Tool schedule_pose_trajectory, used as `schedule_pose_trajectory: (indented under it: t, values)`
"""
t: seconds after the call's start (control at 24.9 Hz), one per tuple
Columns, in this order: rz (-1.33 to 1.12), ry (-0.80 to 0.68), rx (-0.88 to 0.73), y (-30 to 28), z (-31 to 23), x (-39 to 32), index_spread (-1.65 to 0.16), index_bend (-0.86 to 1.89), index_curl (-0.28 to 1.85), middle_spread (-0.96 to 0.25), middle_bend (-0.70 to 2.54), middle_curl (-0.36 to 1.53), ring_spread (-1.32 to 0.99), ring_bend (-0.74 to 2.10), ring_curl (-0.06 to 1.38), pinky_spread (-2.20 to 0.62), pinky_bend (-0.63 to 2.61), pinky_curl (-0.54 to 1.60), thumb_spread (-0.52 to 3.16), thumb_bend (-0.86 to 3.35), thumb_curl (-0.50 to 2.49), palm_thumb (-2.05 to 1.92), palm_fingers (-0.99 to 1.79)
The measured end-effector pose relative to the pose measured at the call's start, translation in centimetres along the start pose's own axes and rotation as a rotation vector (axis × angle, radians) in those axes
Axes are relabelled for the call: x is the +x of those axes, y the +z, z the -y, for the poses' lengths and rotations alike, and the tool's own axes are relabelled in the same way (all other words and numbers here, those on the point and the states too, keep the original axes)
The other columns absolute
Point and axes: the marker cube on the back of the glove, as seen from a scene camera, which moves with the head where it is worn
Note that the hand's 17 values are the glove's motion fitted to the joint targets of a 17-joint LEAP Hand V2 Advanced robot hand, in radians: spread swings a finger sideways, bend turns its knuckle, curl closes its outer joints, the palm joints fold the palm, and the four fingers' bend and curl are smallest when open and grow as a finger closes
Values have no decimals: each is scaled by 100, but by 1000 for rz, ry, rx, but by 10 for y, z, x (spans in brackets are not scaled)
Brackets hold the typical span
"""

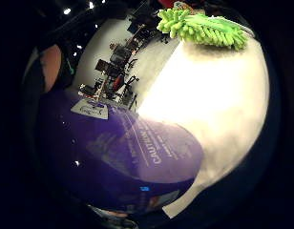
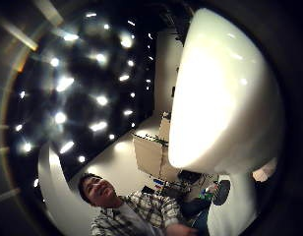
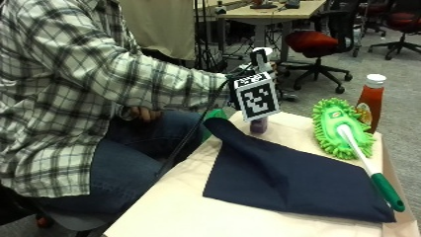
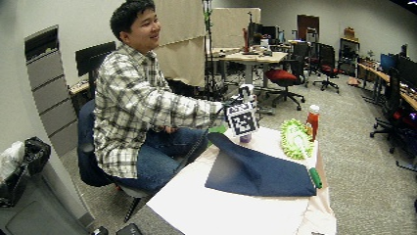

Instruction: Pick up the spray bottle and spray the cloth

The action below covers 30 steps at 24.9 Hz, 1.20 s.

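Note:
A purple spray bottle (image 3: 258, 125) with a white spray head (image 3: 262, 51) stands upright at the table's far edge, its base at or just above the tabletop. My gloved right hand (image 3: 236, 85) wraps around its neck, with the fingers mostly hidden. The purple body (image 1: 123, 157) fills the little finger side palm view, and the white head (image 2: 220, 93) fills the thumb side palm view. A dark navy cloth (image 3: 289, 173) lies spread on the table, one corner raised right beside the bottle.
A lime green fluffy mop (image 3: 339, 126) with a white and green handle lies along the cloth's right side. Behind it, a red ketchup bottle (image 3: 370, 101) stands at the table's far right corner. The person's bare hand (image 3: 141, 114) rests on their lap. Bare tabletop (image 3: 178, 207) shows in front.

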Motion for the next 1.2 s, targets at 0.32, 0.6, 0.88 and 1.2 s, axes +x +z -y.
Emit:
schedule_pose_trajectory:
  t: [0.32,0.6,0.88,1.2]
  values:
    - [16,16,-3,-2,-7,-5,-28,10,49,-12,27,52,-19,37,48,2,20,42,41,-3,75,114,77]
    - [-44,15,-17,-12,-14,-8,-33,3,40,-11,21,47,-12,31,46,11,21,42,62,-5,71,102,32]
    - [-136,12,2,-39,-27,-19,-37,7,31,-11,19,43,-6,27,41,16,22,39,74,-5,67,92,11]
    - [-369,30,-12,-83,-81,-37,-39,14,27,-11,20,41,-2,27,37,18,22,37,84,-5,63,84,10]
